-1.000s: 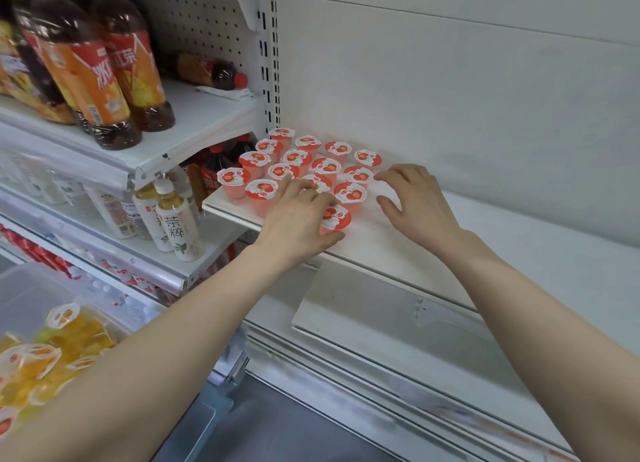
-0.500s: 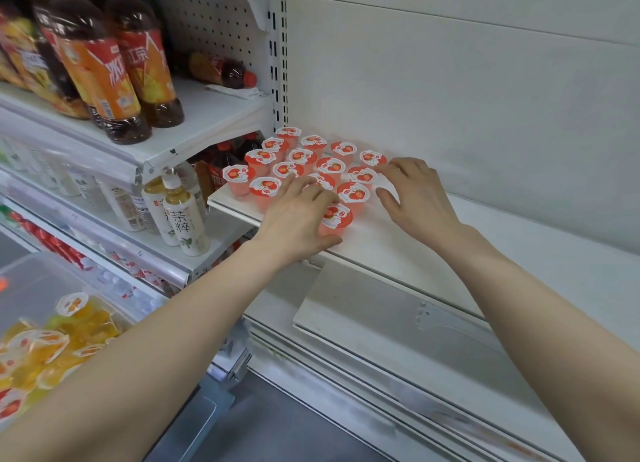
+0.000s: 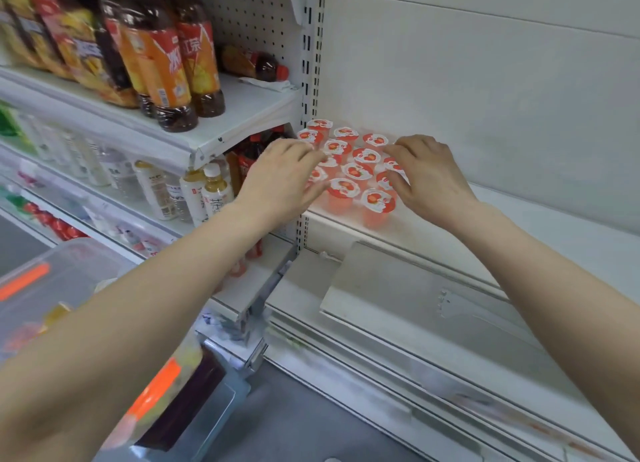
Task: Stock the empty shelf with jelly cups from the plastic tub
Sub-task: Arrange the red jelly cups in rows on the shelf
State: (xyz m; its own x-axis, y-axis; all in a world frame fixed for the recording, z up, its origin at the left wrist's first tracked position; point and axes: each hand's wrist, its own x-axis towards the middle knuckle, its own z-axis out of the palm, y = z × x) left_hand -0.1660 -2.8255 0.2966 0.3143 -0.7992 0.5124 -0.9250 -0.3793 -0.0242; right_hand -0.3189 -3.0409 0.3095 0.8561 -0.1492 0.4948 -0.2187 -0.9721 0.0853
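A block of red-lidded jelly cups [image 3: 356,170] stands upright in tight rows at the left end of the white shelf [image 3: 519,226], against the slotted upright. Both hands flank the block. The left hand [image 3: 284,181] lies along the cups' left side with its fingers stretched out and pressed against the nearest lids. It is blurred, so the exact contact is hard to read. The right hand [image 3: 429,177] sits on the cups' right side, fingers bent over the outer lids and thumb low by the front row. It appears to press rather than pinch, and neither hand lifts a cup.

Down and far left of the cups is the clear plastic tub [image 3: 69,264] with orange latches, holding smeared yellow shapes. Up and left of the cups stand dark tea bottles [image 3: 166,66] with orange labels. Just left of the cups, one level lower, are pale drink bottles [image 3: 207,191].
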